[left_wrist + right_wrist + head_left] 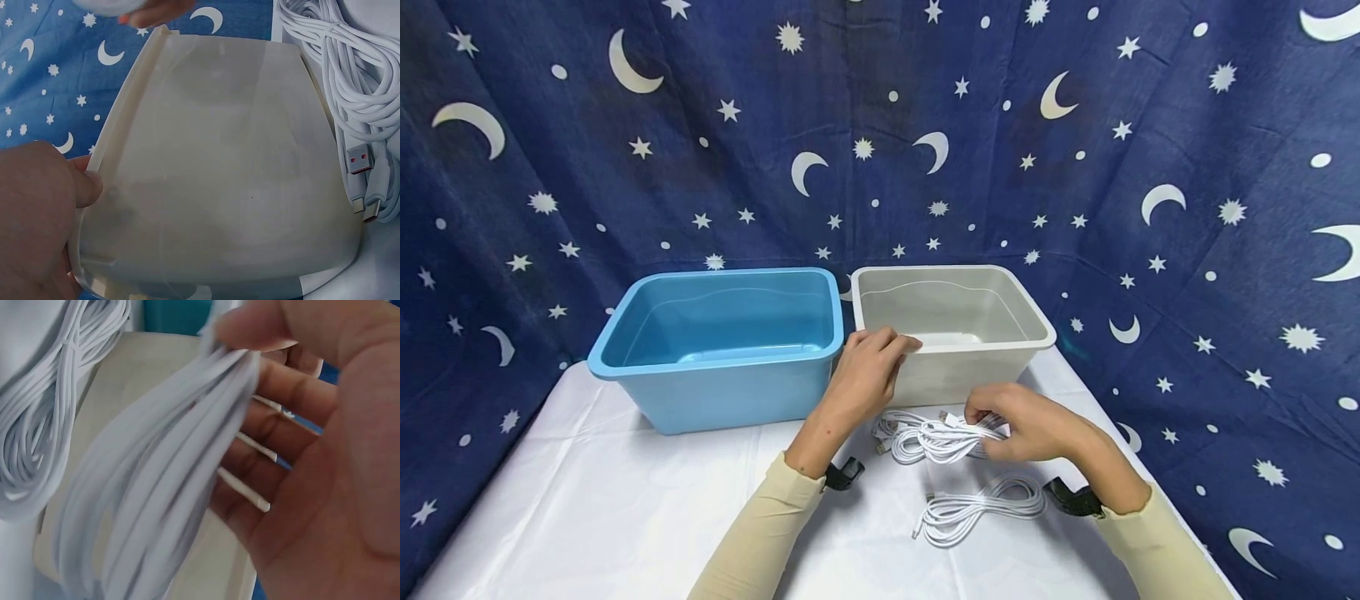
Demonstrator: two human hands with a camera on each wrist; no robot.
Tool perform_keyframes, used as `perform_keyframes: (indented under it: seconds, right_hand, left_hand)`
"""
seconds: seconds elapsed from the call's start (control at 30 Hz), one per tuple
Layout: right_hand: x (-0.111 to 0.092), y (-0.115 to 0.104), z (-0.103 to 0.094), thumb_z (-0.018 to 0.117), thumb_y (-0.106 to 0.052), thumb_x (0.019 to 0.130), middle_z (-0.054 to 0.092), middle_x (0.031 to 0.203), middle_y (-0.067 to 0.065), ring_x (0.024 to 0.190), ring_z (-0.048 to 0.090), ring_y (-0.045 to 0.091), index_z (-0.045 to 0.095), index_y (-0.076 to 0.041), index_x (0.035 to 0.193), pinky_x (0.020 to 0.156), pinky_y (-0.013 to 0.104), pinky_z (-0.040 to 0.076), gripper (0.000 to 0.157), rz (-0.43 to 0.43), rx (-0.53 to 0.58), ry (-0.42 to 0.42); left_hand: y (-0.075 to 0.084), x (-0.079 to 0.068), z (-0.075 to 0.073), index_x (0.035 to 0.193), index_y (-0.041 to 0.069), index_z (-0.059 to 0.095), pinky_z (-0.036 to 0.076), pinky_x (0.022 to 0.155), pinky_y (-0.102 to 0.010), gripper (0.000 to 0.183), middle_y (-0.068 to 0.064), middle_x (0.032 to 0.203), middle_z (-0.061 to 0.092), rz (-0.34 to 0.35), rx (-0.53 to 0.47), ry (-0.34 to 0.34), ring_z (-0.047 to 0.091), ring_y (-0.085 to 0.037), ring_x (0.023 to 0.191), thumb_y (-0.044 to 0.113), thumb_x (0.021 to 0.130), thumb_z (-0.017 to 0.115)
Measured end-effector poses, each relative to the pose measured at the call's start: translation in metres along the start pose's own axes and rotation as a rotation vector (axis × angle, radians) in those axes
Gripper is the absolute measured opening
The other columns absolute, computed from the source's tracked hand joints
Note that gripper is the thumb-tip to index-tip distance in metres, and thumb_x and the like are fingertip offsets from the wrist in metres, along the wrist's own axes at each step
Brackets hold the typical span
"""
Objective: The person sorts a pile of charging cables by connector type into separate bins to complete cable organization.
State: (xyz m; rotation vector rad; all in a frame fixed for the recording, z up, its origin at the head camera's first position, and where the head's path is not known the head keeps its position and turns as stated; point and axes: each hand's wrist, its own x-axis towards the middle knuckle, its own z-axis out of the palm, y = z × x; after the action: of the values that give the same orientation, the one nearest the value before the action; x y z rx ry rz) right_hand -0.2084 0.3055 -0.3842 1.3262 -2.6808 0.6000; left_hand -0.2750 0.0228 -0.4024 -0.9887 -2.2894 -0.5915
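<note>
My left hand [867,367] grips the near rim of a grey plastic bin [970,375]. In the left wrist view the thumb of that hand [37,212] lies against the bin's outer wall, with the fingers partly hidden behind the rim. My right hand [1026,423] pinches a coiled white USB cable [156,469] between thumb and fingers, in front of the bin. Below it on the table, other white cable coils [906,437] lie close to the bin's base, with USB plugs [359,159] showing.
A blue plastic bin [722,396] stands left of the grey one. Another coiled white cable [977,508] lies nearer the front of the white-covered table [625,517]. Behind and at the sides hangs a dark blue curtain [880,125] with moons and stars.
</note>
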Motion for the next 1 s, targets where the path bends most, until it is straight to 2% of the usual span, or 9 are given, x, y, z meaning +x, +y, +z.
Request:
perform_keyframes:
  seconds: [0.5,0.67,1.0]
  right_hand:
    - [0.027,-0.009,-0.055,0.074,-0.002,0.075,0.059,0.087,-0.012,0.078,0.055,0.008,0.067,-0.02,0.096,0.069,0.026,0.047,0.029,-0.017,0.022,-0.028]
    - [0.035,-0.008,-0.072,0.074,-0.001,0.076,0.059,0.087,-0.012,0.079,0.056,0.009,0.067,-0.022,0.096,0.07,0.027,0.048,0.029,0.017,0.048,-0.035]
    - [0.054,0.0,-0.092,0.073,-0.002,0.076,0.062,0.087,-0.011,0.081,0.058,0.011,0.067,-0.02,0.094,0.073,0.028,0.049,0.026,0.057,0.051,-0.036]
  left_hand:
    - [0.001,0.001,-0.001,0.128,0.021,0.072,0.044,0.102,-0.044,0.025,0.001,0.104,0.066,-0.009,-0.01,-0.012,0.067,-0.02,0.097,0.014,0.11,0.056]
    - [0.0,0.001,-0.001,0.128,0.021,0.072,0.044,0.102,-0.044,0.025,0.001,0.104,0.066,-0.008,-0.012,-0.015,0.067,-0.02,0.098,0.013,0.11,0.056]
    - [0.0,0.001,-0.001,0.128,0.018,0.072,0.043,0.104,-0.045,0.025,0.001,0.104,0.066,0.001,-0.007,-0.011,0.067,-0.019,0.096,0.011,0.109,0.058]
